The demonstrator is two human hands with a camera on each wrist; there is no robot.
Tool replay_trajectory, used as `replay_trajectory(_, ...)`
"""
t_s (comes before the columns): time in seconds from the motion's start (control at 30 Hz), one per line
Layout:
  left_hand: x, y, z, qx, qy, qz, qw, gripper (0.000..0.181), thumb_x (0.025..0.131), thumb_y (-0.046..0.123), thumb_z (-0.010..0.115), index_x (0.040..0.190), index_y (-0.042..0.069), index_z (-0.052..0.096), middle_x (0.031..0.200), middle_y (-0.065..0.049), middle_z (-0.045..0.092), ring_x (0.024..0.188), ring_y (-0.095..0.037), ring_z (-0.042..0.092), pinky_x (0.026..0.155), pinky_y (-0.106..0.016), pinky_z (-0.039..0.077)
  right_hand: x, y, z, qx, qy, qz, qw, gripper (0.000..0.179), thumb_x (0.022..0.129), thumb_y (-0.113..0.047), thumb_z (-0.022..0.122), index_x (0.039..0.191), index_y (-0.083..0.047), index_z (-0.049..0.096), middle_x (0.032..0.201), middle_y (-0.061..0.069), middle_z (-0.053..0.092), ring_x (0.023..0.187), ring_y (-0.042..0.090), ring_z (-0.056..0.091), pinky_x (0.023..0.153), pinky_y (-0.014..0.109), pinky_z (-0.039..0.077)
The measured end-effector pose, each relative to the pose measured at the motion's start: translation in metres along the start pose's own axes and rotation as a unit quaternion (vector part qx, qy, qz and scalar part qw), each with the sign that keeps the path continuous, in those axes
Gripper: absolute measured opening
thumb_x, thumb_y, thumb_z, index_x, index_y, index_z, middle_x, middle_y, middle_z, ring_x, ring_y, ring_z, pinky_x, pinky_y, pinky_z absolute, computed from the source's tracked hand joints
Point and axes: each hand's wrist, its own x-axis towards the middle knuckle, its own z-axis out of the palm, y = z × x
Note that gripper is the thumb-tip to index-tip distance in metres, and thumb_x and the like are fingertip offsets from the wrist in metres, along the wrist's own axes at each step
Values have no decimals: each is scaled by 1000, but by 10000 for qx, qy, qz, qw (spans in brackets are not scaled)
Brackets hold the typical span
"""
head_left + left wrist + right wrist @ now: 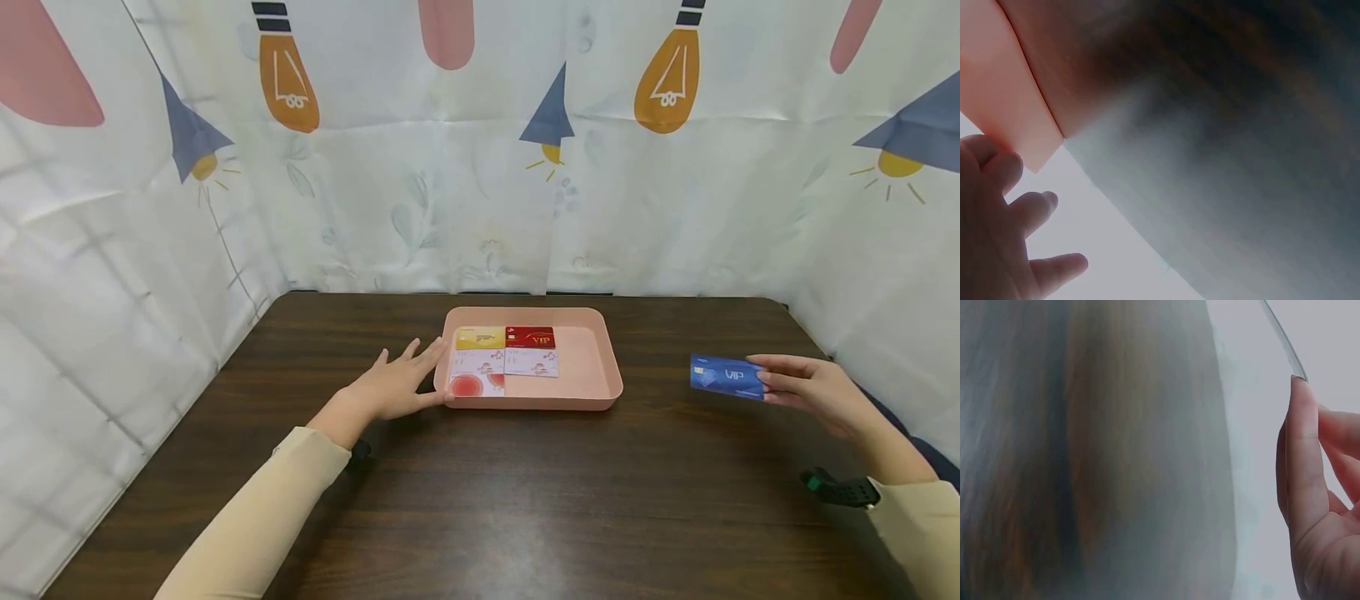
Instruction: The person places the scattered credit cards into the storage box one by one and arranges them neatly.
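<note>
A pink tray [588,367] rests on the table. Grouped at its left and middle are a yellow card [480,337], a red VIP card [530,337], two white patterned cards [531,362] and a card with red circles [467,385]. With fingers spread, my left hand [390,387] touches the tray's left side; the left wrist view shows its fingertips against the pink wall [1016,94]. Off to the right, above the table, my right hand [821,393] pinches a blue VIP card [723,377] between thumb and fingers. In the right wrist view only that card's thin edge [1286,342] shows.
The dark wooden table [510,492] extends around the tray. White curtains [480,192] printed with bulbs and lamps hang behind it and along both sides. A dark wristband [840,490] sits on the right wrist.
</note>
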Motion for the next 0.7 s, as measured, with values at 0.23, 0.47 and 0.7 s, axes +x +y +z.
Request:
replay_trajectory(0.23,-1,-1,-4,-39,-6,21,10000,95,98,65,54,166,13,12,169,-9,22,154,-40,14,114,-75,9,15,-14,21,213,-168,-98,9996,35,103,2,58,115,-24,79,110,-17,68,84,11,67,74,25,60)
replay_trajectory(0.47,1,-1,-5,-13,-17,33,10000,96,99,64,54,166,11,12,169,-10,22,154,-40,14,114,-75,8,25,-25,40,89,-202,-223,9995,30,103,-1,60,119,-21,77,111,-16,68,86,10,67,76,26,60)
replay_trajectory(0.7,-2,2,-4,-99,-50,2,9999,95,99,62,56,166,12,12,169,-10,22,155,-40,13,114,-74,8,35,-37,63,-7,-213,-135,9997,25,103,-9,64,122,-20,75,112,-14,66,88,11,67,78,26,60)
